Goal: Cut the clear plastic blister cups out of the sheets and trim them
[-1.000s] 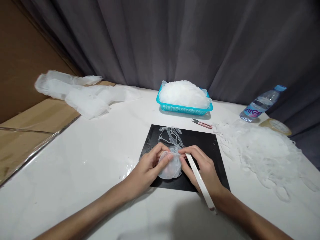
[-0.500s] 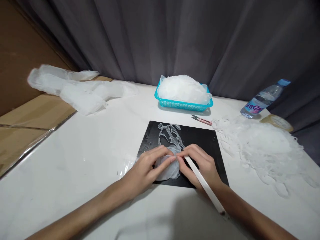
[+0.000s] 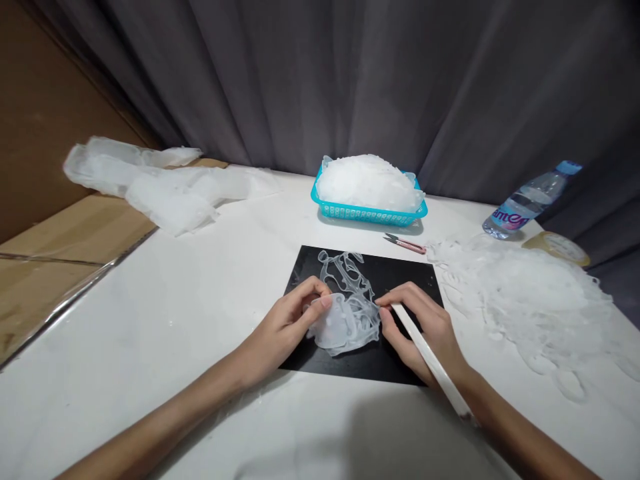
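Observation:
A black rectangular mat (image 3: 400,273) lies on the white table. On it is a translucent rubbery sheet with cut-out openings (image 3: 363,320), its lacy strips (image 3: 345,270) stretching toward the mat's far edge. My left hand (image 3: 295,313) pinches a solid translucent piece (image 3: 334,323) by its upper left edge, over the lacy part. My right hand (image 3: 420,327) is closed, with a long white stick-like tool (image 3: 425,353) running back through it toward the wrist. Its fingertips are pinched at the right edge of the lacy sheet; the tool's working tip is hidden.
A blue basket (image 3: 370,215) heaped with translucent pieces stands at the back. Near it lie pink-handled thread snips (image 3: 406,244). At right are a pile of translucent scraps (image 3: 535,300), a tape roll (image 3: 557,248) and a water bottle (image 3: 525,203). Translucent sheets (image 3: 170,193) and cardboard (image 3: 75,227) sit left.
My hands, together over the sheet before, have moved apart. The left now holds a solid piece away from the lacy strips; the right has shifted right with the white tool.

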Demonstrator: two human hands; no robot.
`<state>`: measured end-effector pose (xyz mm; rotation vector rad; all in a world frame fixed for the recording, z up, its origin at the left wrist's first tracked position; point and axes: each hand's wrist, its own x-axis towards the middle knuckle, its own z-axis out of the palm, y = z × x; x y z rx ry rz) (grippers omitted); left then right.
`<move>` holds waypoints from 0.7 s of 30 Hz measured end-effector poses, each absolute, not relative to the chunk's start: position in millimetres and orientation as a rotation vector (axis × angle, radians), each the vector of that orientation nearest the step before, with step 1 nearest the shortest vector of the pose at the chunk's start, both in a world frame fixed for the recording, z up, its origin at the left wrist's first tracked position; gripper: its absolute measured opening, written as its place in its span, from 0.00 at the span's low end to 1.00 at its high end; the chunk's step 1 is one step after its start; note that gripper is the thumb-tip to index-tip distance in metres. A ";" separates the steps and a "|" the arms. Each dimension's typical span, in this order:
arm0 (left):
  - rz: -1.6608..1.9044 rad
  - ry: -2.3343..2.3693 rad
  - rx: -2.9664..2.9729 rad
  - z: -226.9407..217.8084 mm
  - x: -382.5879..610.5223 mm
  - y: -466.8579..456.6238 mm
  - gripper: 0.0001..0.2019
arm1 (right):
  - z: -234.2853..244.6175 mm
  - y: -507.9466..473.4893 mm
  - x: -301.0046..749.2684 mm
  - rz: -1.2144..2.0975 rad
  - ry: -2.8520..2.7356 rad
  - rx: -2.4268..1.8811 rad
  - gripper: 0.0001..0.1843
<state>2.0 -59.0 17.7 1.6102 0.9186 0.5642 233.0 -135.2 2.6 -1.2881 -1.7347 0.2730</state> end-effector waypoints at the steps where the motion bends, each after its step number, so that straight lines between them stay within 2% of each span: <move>1: 0.562 0.910 1.602 17.5 2.4 -59.6 0.15 | 3.5 -135.3 233.2 0.281 -1.712 -1.298 0.08; 7: 0.529 0.780 1.463 13.4 6.5 -62.8 0.14 | 5.9 -135.5 231.3 0.286 -1.694 -1.287 0.12; 21: 0.557 0.730 1.359 14.8 7.0 -61.8 0.12 | -9.3 -148.6 222.0 0.225 -1.846 -1.197 0.08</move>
